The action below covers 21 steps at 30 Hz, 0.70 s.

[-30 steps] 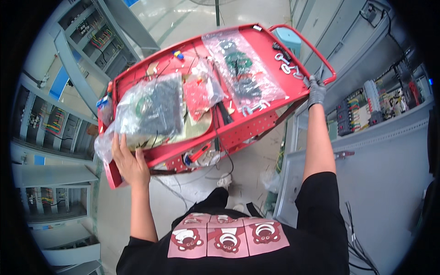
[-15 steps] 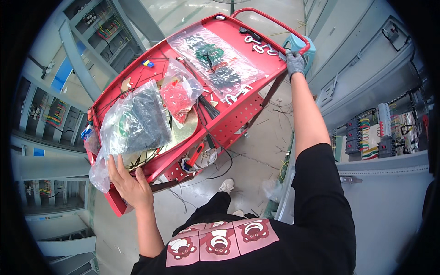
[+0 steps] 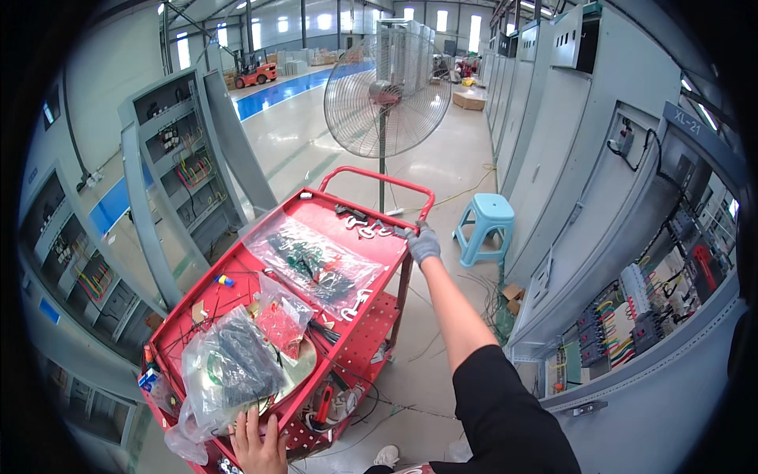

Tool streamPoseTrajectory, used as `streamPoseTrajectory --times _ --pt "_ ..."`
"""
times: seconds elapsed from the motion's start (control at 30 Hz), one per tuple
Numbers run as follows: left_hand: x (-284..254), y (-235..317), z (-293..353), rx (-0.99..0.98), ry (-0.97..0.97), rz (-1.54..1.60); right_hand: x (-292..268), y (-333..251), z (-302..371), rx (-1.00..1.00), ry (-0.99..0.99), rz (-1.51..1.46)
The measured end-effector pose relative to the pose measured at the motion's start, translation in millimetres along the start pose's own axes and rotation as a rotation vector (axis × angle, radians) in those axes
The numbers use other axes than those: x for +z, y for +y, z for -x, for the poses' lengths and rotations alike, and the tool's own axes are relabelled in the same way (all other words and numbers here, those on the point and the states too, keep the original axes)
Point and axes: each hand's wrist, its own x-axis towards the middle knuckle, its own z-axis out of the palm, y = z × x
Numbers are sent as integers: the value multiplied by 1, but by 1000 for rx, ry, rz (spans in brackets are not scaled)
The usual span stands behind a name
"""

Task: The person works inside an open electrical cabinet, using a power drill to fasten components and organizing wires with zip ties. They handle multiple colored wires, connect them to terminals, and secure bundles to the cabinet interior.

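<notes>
A red tool cart (image 3: pixel 384 288) stands in front of me. My right hand (image 3: pixel 425 243), in a grey glove, is closed on the cart's far right corner, near its red push handle (image 3: pixel 379 171). My bare left hand (image 3: pixel 259 446) rests at the near edge with its fingers stretched out, beside a clear bag of dark parts (image 3: pixel 237 367). On the cart top also lie a small bag of red parts (image 3: pixel 280 324), a large clear bag with black and green pieces (image 3: pixel 312 261), and white ring-shaped pieces (image 3: pixel 365 227).
A large standing fan (image 3: pixel 387 95) is beyond the cart, and a light-blue stool (image 3: pixel 483 229) to its right. Open grey electrical cabinets line the left (image 3: pixel 178 150) and right (image 3: pixel 553 182). A red screwdriver-like tool (image 3: pixel 324 404) lies on the lower shelf. Loose wires (image 3: pixel 482 296) litter the floor.
My view has tilted up, so the cart sits lower in it and the fan, stool and far hall show. Both hands keep about the same places on the cart.
</notes>
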Motion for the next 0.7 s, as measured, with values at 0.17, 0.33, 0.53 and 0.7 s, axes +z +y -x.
streamPoseTrajectory --times 0.17,0.33,0.53,0.7 --pt "-2 32 -13 -10 47 58 -22 48 51 -54 -142 -281" --pt "-7 23 -14 50 98 102 -72 31 181 -174 -515 -229" --pt "-7 31 7 154 116 -80 -211 43 289 -146 -552 -313" --pt "-7 21 3 192 198 -52 -293 56 362 -55 -244 -291"
